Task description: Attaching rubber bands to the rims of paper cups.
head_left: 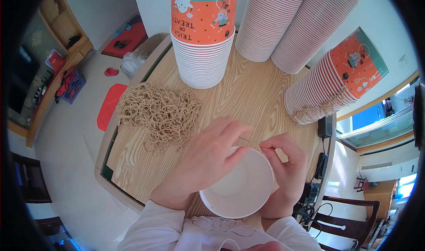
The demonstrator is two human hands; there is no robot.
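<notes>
Head view, hands and surroundings: left hand [217,149], palm down, is reaching over the rim of a white paper bucket [239,191], thumb and fingers standing apart; whether it is gripping anything cannot be told. Right hand [285,164] is bringing thumb and forefinger together at the rim's far right side, pinching a thin tan cord [245,140] that is stretching towards the left fingers. Bucket, one, is sitting mouth up between the two wrists, its upper left rim being covered by the left hand. Cord tangle, tan, loose [157,114], is lying just beyond and left of the left hand, the left forearm passing near it. Orange-and-teal bucket stack [203,58] is standing straight beyond the left hand. Tall pale stacks, two [271,23], are rising farther off, beyond both hands. Cord-draped stack [316,89] is standing beyond and right of the right hand, closing off that side. Black power adapters [325,127] are resting at the table edge right of the right hand. Wood-grain table [248,91] is bearing the stacks and tangle. Dark chair [349,224] is standing lower right of the right hand.
</notes>
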